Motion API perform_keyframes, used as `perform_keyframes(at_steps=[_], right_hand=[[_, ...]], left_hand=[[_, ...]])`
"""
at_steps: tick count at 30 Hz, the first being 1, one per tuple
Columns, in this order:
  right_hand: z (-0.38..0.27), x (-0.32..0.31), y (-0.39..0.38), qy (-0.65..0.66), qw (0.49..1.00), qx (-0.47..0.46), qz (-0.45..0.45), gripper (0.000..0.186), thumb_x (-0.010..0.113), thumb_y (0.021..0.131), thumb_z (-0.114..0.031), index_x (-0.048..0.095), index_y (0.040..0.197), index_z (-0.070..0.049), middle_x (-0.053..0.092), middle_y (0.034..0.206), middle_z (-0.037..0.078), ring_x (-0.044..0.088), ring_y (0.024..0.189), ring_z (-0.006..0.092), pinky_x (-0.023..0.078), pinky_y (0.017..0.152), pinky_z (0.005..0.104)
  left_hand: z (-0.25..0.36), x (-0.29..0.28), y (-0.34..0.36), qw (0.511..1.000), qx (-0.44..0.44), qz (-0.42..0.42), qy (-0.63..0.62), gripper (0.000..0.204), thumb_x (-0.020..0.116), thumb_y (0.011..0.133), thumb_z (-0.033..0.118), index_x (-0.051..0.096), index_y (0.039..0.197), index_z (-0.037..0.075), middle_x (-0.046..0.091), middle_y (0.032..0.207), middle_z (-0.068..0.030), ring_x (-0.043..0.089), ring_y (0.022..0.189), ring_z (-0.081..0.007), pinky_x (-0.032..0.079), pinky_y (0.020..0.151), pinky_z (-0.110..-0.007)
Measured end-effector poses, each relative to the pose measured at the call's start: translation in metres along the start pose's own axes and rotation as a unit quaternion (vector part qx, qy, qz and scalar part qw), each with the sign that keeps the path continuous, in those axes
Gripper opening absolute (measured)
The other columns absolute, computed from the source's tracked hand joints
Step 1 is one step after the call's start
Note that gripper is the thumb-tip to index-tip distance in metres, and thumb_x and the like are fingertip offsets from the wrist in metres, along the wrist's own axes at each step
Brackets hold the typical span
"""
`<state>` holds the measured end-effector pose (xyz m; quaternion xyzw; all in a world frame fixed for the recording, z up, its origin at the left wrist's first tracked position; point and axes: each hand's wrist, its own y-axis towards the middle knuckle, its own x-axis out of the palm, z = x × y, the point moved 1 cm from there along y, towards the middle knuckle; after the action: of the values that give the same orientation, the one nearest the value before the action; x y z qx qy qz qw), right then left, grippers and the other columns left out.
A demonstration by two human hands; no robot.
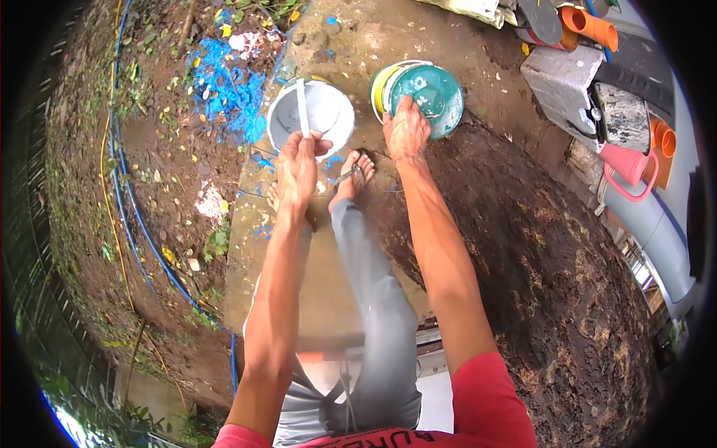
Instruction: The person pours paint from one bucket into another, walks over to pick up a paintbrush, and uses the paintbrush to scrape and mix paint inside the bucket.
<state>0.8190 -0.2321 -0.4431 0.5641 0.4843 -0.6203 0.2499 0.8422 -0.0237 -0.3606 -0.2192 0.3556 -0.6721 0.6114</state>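
Observation:
A white bucket [325, 112] stands in front of me, and my left hand [299, 168] is closed on a flat white stick [302, 101] that reaches across its opening. To the right, my right hand [407, 131] grips the near left edge of a round container [437, 93] with a teal, paint-smeared top and a white and yellow side. My feet [351, 172] in flip-flops are just below the two containers, partly behind my left hand and forearm.
Blue paint flecks [220, 82] and hoses [123, 179] lie on the soil at left. At right are orange pipes [586, 30], a pink watering can [627, 164], a grey pipe [657, 239] and a weathered box [553, 82]. Dark rough ground [553, 313] slopes along my right.

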Motion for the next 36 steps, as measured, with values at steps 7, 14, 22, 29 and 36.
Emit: perform_keyframes(at_steps=[7, 14, 22, 29, 36], right_hand=[[0.019, -0.039, 0.002, 0.063, 0.998, 0.011, 0.002, 0.019, 0.068, 0.08, -0.017, 0.057, 0.086, -0.002, 0.068, 0.08, 0.02, 0.069, 0.073, 0.0391, 0.056, 0.067, 0.0487], [0.065, -0.131, 0.024, 0.334, 0.935, 0.094, 0.078, 0.021, 0.075, 0.08, -0.015, 0.056, 0.079, -0.005, 0.064, 0.064, 0.014, 0.066, 0.058, 0.0267, 0.051, 0.056, 0.04], [0.131, -0.1, 0.098, 0.148, 0.951, 0.187, 0.195, 0.026, 0.07, 0.085, -0.029, 0.063, 0.09, -0.004, 0.069, 0.083, 0.019, 0.068, 0.08, 0.0387, 0.051, 0.075, 0.0478], [-0.136, -0.048, -0.035, 0.479, 0.871, 0.095, -0.05, 0.01, 0.061, 0.092, -0.014, 0.059, 0.093, -0.004, 0.063, 0.084, 0.017, 0.064, 0.078, 0.036, 0.051, 0.071, 0.0438], [-0.208, 0.069, -0.148, 0.338, 0.908, 0.075, -0.234, 0.032, 0.06, 0.09, -0.021, 0.058, 0.114, 0.0, 0.066, 0.107, 0.026, 0.066, 0.092, 0.0414, 0.053, 0.077, 0.0501]], left_hand=[[-0.003, -0.027, 0.029, 0.992, 0.038, -0.005, 0.119, 0.034, 0.05, 0.102, 0.028, 0.064, 0.118, 0.0, 0.072, 0.092, -0.0085, 0.064, 0.086, -0.0134, 0.049, 0.081, -0.029], [-0.035, -0.065, 0.046, 0.957, 0.107, 0.104, 0.25, 0.03, 0.052, 0.102, 0.023, 0.062, 0.121, 0.002, 0.069, 0.098, -0.0068, 0.058, 0.081, -0.0114, 0.047, 0.075, -0.028], [-0.116, -0.111, 0.12, 0.99, 0.075, 0.075, 0.089, 0.027, 0.061, 0.099, 0.023, 0.067, 0.116, 0.003, 0.068, 0.093, 0.0003, 0.057, 0.08, -0.0085, 0.046, 0.078, -0.028], [-0.177, -0.115, 0.187, 0.995, -0.042, -0.044, -0.079, 0.016, 0.06, 0.098, 0.025, 0.066, 0.103, 0.011, 0.069, 0.089, 0.0035, 0.061, 0.081, -0.0071, 0.046, 0.079, -0.029], [-0.21, -0.118, 0.243, 0.968, -0.009, -0.203, -0.15, 0.052, 0.051, 0.095, 0.045, 0.055, 0.136, 0.013, 0.056, 0.137, -0.0059, 0.049, 0.128, -0.0216, 0.036, 0.107, -0.044]])
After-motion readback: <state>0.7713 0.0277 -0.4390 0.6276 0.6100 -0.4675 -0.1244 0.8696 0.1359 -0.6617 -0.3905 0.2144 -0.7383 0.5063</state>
